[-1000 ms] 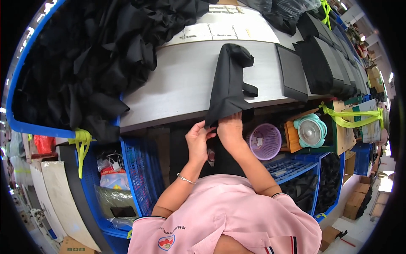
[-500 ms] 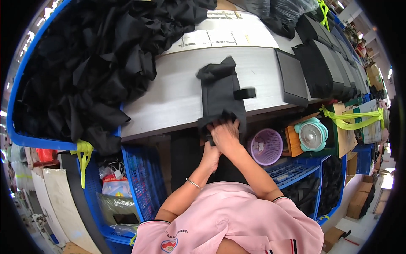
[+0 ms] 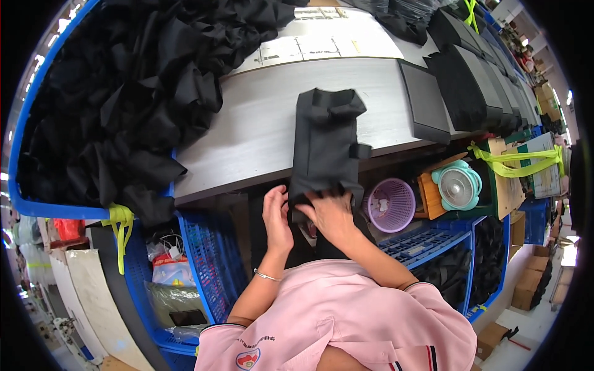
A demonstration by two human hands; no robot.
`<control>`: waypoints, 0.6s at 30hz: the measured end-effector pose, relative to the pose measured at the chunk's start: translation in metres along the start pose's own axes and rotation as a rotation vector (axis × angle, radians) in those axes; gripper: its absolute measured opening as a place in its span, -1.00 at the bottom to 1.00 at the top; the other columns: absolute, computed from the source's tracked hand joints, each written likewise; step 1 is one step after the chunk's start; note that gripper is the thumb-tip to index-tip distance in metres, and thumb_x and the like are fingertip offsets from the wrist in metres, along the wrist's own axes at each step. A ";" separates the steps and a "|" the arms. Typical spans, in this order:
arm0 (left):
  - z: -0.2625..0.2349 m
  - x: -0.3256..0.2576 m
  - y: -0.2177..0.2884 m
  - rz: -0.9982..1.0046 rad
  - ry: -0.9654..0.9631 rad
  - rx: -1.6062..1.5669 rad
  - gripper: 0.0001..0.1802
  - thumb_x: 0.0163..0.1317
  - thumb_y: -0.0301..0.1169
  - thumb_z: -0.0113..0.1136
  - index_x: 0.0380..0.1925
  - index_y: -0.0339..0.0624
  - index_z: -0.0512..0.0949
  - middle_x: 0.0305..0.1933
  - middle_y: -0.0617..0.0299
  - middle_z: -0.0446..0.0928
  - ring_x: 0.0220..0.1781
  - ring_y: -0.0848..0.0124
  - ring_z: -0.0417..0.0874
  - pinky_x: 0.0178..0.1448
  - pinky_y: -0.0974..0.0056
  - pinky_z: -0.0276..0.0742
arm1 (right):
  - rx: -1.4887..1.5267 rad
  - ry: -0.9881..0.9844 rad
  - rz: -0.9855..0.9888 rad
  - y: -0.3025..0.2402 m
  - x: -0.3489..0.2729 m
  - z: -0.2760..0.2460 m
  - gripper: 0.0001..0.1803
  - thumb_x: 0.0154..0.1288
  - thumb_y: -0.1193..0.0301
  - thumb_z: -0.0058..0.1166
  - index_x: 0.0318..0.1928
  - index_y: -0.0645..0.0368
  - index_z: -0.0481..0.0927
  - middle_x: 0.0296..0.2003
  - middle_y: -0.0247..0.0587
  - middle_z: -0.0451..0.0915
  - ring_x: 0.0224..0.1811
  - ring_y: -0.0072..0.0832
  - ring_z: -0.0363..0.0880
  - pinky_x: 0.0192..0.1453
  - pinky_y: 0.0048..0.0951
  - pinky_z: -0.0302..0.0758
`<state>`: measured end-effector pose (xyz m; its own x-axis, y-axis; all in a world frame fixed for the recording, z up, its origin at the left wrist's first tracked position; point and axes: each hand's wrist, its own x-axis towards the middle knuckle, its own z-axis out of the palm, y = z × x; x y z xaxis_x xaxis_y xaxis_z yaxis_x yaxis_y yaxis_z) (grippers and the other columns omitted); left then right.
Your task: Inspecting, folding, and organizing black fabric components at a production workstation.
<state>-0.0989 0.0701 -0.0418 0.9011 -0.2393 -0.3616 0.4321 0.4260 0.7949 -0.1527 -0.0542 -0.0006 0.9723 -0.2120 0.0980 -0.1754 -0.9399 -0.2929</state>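
A black fabric bag (image 3: 326, 145) with straps lies flat across the front edge of the grey table (image 3: 260, 130), its near end hanging over the edge. My left hand (image 3: 276, 217) grips the bag's lower left corner. My right hand (image 3: 333, 216) lies with fingers spread over the lower end and holds it. Both hands are just below the table edge, in front of my pink shirt.
A large heap of black fabric (image 3: 117, 93) fills a blue bin at the left. Flat black panels (image 3: 424, 102) and stacked black bags (image 3: 470, 86) lie at the right. Under the table stand blue crates (image 3: 204, 260), a purple basket (image 3: 390, 205) and a small teal fan (image 3: 458, 185).
The bag stood up off the table a second ago, then folded; it now lies flat and stretched out. My hands stayed at its near end, pulling it toward me.
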 end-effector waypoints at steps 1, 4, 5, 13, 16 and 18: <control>0.003 0.004 0.010 -0.025 -0.056 -0.098 -0.57 0.47 -0.12 0.12 0.11 -0.24 0.51 0.11 0.25 0.55 0.11 0.51 0.55 0.20 0.35 0.45 | 0.000 0.015 -0.063 -0.001 -0.011 0.002 -0.54 0.24 0.01 0.22 0.07 -0.06 0.63 -0.12 -0.15 0.62 -0.10 -0.11 0.65 -0.09 -0.07 0.55; 0.004 0.014 0.026 -0.285 -0.323 0.051 -0.56 0.43 -0.18 0.20 0.12 -0.28 0.51 0.10 0.22 0.58 0.08 0.50 0.58 0.15 0.34 0.51 | 0.152 -0.045 -0.221 0.000 -0.046 0.014 -0.60 0.32 0.10 0.20 0.04 0.05 0.66 -0.06 -0.12 0.67 -0.11 -0.17 0.71 -0.10 -0.14 0.63; 0.007 0.015 0.027 -0.257 -0.298 0.106 -0.57 0.39 -0.24 0.27 0.12 -0.30 0.52 0.05 0.22 0.61 0.03 0.50 0.61 0.12 0.33 0.55 | 0.154 -0.048 -0.222 0.001 -0.047 0.005 -0.60 0.32 0.10 0.20 0.04 0.05 0.66 -0.06 -0.12 0.67 -0.11 -0.17 0.71 -0.10 -0.14 0.63; -0.005 0.012 0.022 -0.231 -0.424 0.205 -0.59 0.39 -0.23 0.26 0.08 -0.31 0.56 -0.01 0.26 0.64 0.01 0.52 0.60 0.12 0.36 0.52 | 0.432 0.552 0.165 0.034 -0.012 -0.090 -0.80 0.32 0.48 0.21 -0.11 0.37 0.67 -0.09 -0.03 0.68 -0.02 -0.24 0.66 0.13 -0.39 0.52; -0.006 0.006 0.023 -0.229 -0.509 0.324 -0.58 0.42 -0.17 0.22 0.05 -0.31 0.59 0.00 0.26 0.65 0.01 0.53 0.60 0.11 0.36 0.53 | 1.259 -0.133 0.419 0.074 -0.008 -0.081 -0.69 0.46 0.28 0.12 -0.12 0.32 0.67 -0.23 -0.40 0.67 -0.12 -0.59 0.58 0.04 -0.51 0.47; -0.004 0.007 0.028 -0.469 -0.374 0.208 -0.56 0.43 -0.13 0.20 0.06 -0.30 0.59 0.00 0.26 0.65 0.00 0.52 0.63 0.10 0.36 0.55 | 1.386 -0.176 0.456 0.077 -0.011 -0.069 -0.75 0.49 0.29 0.10 -0.18 0.23 0.68 -0.33 -0.59 0.59 -0.23 -0.80 0.44 -0.11 -0.61 0.41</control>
<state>-0.0802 0.0836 -0.0238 0.5277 -0.6639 -0.5298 0.7283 0.0326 0.6845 -0.1879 -0.1425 0.0412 0.8984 -0.2832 -0.3357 -0.2791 0.2220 -0.9342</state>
